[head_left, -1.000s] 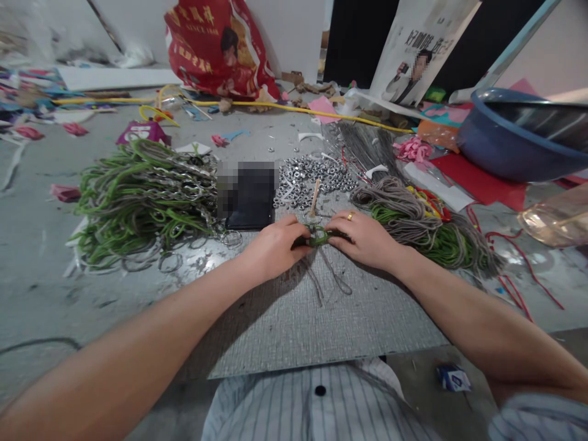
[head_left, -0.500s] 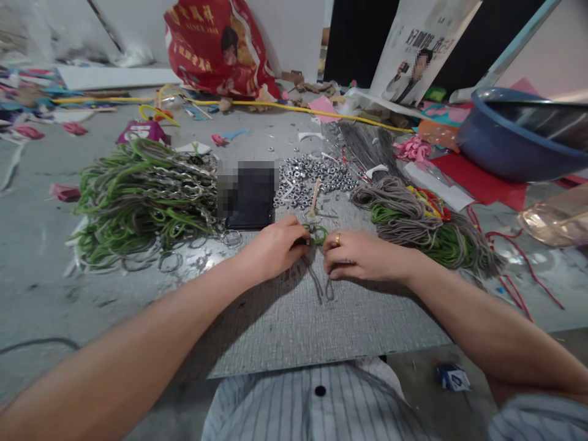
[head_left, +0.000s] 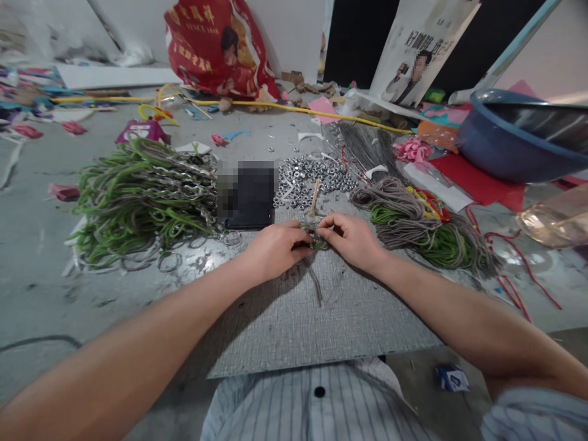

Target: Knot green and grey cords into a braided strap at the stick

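Note:
Fingers of my left hand are closed in a pinch on a small looped bunch of green and grey cord. From its right side my right hand pinches the same cord between thumb and fingertips. A grey cord end trails from it toward me across the table. The fingertips partly hide how the strands cross. Just beyond my hands lies a thin wooden stick, beside a spread of metal nuts.
Knotted green and grey cords are heaped on the left, next to a black flat object. Bundles of loose cord and thin grey wires lie on the right. A blue basin stands at the far right.
My right hand has turned and moved slightly up and left, closer to my left hand. The grey loop that hung below it no longer shows. My left hand has barely moved.

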Demonstrator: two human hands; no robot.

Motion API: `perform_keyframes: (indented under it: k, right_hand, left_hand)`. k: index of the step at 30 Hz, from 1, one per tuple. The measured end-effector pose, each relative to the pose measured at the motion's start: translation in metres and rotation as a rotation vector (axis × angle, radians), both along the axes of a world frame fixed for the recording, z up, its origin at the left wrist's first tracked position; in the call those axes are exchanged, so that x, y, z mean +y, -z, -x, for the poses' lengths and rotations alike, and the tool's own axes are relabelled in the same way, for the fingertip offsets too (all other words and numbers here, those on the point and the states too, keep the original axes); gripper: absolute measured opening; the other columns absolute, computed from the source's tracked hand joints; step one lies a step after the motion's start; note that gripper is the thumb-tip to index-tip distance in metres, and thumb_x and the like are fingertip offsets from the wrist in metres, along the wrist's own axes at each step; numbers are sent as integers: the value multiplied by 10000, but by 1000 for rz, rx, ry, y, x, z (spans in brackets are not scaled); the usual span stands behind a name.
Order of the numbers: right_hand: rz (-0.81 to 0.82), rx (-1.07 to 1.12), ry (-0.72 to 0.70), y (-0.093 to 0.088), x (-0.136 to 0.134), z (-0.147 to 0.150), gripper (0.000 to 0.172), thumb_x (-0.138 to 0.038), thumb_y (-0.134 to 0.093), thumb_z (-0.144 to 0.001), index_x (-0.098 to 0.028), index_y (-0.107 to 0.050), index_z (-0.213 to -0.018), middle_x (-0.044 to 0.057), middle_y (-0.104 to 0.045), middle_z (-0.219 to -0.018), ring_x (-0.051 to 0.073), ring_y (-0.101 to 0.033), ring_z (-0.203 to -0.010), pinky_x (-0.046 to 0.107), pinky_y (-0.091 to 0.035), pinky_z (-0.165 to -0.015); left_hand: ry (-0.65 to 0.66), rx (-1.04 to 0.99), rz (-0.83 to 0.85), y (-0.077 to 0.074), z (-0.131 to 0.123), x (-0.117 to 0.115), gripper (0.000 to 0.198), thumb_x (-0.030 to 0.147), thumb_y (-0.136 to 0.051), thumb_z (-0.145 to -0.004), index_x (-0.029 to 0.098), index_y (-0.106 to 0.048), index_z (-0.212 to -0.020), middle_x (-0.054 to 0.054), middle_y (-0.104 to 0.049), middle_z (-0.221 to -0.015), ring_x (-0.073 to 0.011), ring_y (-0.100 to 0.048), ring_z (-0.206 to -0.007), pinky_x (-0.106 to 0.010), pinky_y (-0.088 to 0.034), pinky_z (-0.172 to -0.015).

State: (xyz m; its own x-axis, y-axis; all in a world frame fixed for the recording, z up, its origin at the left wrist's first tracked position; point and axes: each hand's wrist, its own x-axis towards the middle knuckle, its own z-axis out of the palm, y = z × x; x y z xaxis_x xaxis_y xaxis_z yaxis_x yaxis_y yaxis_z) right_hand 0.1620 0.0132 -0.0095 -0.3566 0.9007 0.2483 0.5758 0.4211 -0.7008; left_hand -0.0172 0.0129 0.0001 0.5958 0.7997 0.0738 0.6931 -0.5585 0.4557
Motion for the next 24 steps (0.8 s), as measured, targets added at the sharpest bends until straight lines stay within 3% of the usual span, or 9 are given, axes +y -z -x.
perform_keyframes:
  k: [4,11,17,24]
  right_hand:
    - [-75,-253,-112,0,1,0,146,-207,-479,-834,-173,-619,-815,30,-630,-815,144,-554,-775,265,-394,-691]
    - [-152,-383,-215,-6,-3,-9,220,-276,-495,-823,-169,-636,-953,67,-607,-916,169,-548,-836,309,-414,-752]
    - [-196,-433,-249,-8,-1,-8,142,-241,-496,-812,-159,-612,-806,65,-580,-887,178,-510,-850,335,-391,-798]
    - [-224,-533,-207,-6,-2,-4,235,-254,-409,-857,-139,-585,-751,90,-590,-935,201,-496,-885,371,-360,-819]
  left_hand:
    - [4,-28,1,1,0,0,156,221,-562,-764,195,-672,-873,-10,-617,-789,-129,-572,-708,-240,-435,-657]
    - [-14,-84,-2,1,1,0,126,210,-572,-757,182,-659,-844,3,-615,-735,-112,-551,-655,-220,-412,-605]
    - [-19,-67,-13,0,0,0,103,202,-568,-757,175,-647,-818,1,-611,-732,-107,-546,-641,-214,-411,-593]
    - [-12,-13,-13,1,-1,-1,156,246,-516,-800,183,-650,-849,-20,-624,-784,-143,-577,-734,-252,-435,-670]
